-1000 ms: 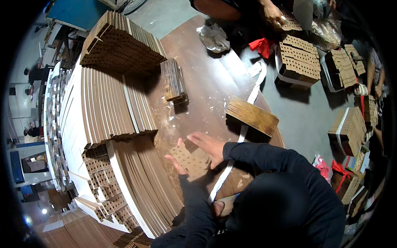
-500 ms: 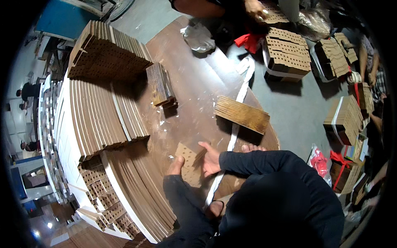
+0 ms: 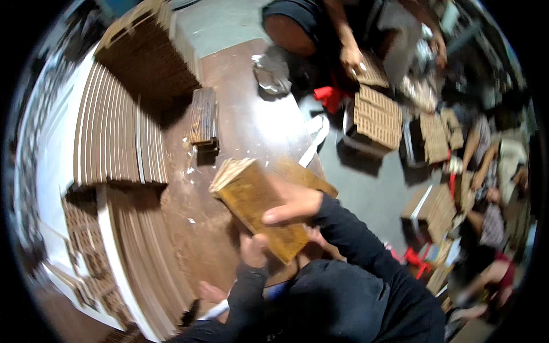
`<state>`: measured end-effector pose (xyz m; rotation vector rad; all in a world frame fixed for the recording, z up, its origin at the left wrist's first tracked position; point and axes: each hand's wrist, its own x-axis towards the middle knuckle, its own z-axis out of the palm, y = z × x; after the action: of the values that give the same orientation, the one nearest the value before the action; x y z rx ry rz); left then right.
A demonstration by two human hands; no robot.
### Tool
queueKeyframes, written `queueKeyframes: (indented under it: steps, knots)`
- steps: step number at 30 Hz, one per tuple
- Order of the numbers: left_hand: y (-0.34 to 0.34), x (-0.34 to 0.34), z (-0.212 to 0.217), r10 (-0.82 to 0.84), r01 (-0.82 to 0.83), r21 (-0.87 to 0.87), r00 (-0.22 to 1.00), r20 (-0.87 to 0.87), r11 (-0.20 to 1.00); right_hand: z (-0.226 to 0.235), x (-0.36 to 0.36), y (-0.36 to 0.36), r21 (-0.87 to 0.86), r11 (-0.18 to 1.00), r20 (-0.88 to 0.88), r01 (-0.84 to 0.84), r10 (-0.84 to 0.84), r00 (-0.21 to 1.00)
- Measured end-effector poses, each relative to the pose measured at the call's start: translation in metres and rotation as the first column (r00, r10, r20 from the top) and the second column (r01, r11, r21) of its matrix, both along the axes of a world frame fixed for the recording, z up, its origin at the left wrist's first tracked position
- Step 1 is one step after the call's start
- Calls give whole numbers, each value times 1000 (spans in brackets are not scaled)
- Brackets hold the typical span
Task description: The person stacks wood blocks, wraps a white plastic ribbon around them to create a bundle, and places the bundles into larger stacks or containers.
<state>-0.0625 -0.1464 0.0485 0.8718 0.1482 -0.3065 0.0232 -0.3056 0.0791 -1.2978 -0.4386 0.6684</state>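
Observation:
Both of my hands hold a thick brown stack of boards (image 3: 251, 200), tilted above the worktop, its layered edges showing at the far end. My right hand (image 3: 294, 200) lies across its upper face, the thumb pressed on it. My left hand (image 3: 253, 248) grips its near left edge, with the fingers partly hidden beneath. Just behind my right hand, a second brown stack (image 3: 306, 176) rests on the worktop, partly covered. A third, darker stack (image 3: 203, 117) lies farther left, apart from my hands. The picture is somewhat blurred by motion.
Tall rows of brown boards (image 3: 117, 123) line the left side of the brown worktop (image 3: 240, 123). A white strap (image 3: 314, 140) crosses its right edge, near a crumpled plastic bag (image 3: 271, 74). Perforated bundles (image 3: 377, 117) stand on the floor; a co-worker's hand (image 3: 353, 60) works there.
Before, my hands were around a tan perforated face low over the worktop; now they hold a thick stack showing its brown face. The view has shifted and turned, and my right hand reaches over the top.

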Motion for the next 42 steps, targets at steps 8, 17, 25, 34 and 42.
queueKeyframes:
  steps: [8, 17, 25, 34, 42]
  knots:
    - [-101, 10, -6, 190, -216, 386, 976, 105, 897, 18, 1, -78, -373, 928, -425, 20, -190, 885]
    - [-105, 14, -23, 166, -185, 170, 979, 121, 968, -8, 17, -80, -342, 938, -302, 63, -173, 937]
    - [-95, 4, 26, -58, 55, 309, 998, 1, 950, 26, -21, -66, -541, 802, 272, 252, -116, 955]
    - [-54, 0, 21, 374, -375, 195, 926, 45, 906, 60, -29, -46, -280, 944, 142, 175, -139, 980]
    - [-53, -42, -133, 473, -317, 400, 789, -392, 860, -40, 1, -107, -417, 909, -308, 9, -150, 939]
